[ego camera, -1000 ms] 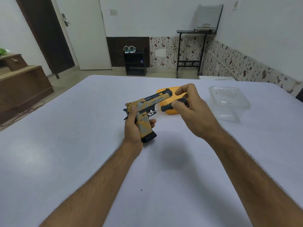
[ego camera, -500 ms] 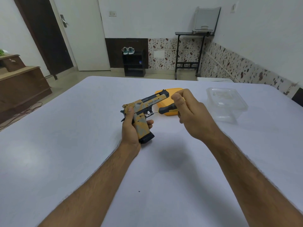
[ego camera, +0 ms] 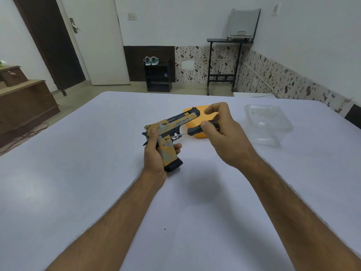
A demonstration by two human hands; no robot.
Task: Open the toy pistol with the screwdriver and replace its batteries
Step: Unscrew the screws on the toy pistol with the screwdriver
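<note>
left hand wrapped round toy pistol grip; right hand pinching screwdriver handle, tip on the grip's side.

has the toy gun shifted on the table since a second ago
No. The toy gun keeps its place against the orange lid behind it, its muzzle overlapping the lid's near corner as before. The small drift in the picture comes from the head camera.

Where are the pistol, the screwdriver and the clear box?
pistol (ego camera: 169,151): head view, on the grip.
screwdriver (ego camera: 195,130): head view, on the black handle.
clear box (ego camera: 273,125): head view, on its near rim.
</note>
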